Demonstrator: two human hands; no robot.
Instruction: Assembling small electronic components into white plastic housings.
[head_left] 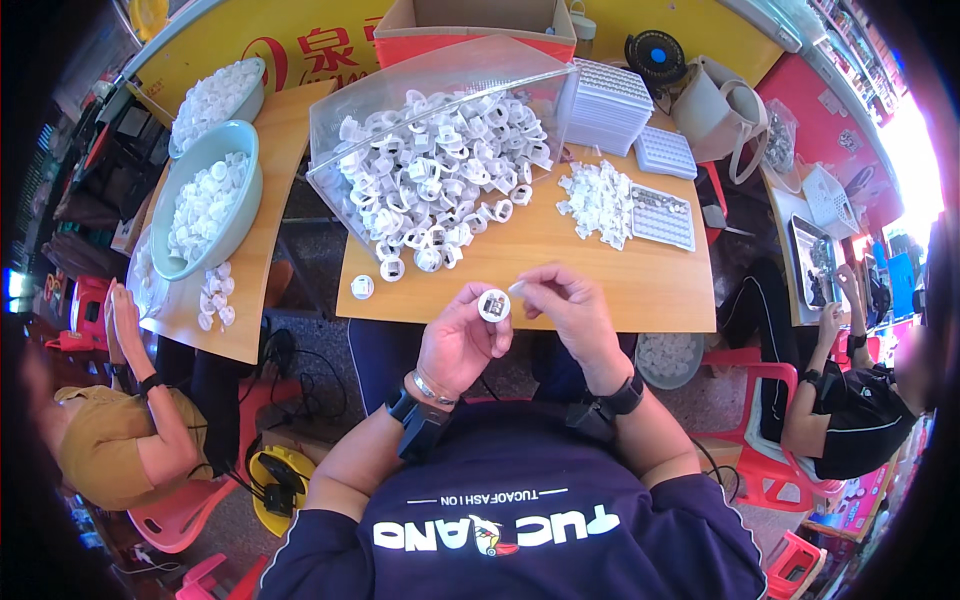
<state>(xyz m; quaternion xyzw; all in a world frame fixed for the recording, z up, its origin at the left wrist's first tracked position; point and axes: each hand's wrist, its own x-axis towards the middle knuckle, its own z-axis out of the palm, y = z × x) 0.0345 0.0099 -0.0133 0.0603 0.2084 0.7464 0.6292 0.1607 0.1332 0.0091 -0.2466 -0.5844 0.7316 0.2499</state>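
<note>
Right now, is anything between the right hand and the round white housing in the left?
Nothing visible. The right hand, pinching a small white piece, is close beside the round white housing, whose open face the left hand leaves uncovered.

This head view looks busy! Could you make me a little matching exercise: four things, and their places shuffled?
Things:
1. round white piece
2. nearer pale green basin
3. red box
4. tall stack of white trays

Places:
A. just right of the clear bin
B. beyond the clear bin, at the table's far side
C. in the person's left hand
D. on the separate table at left

Right pairs: 1-C, 2-D, 3-B, 4-A
</note>
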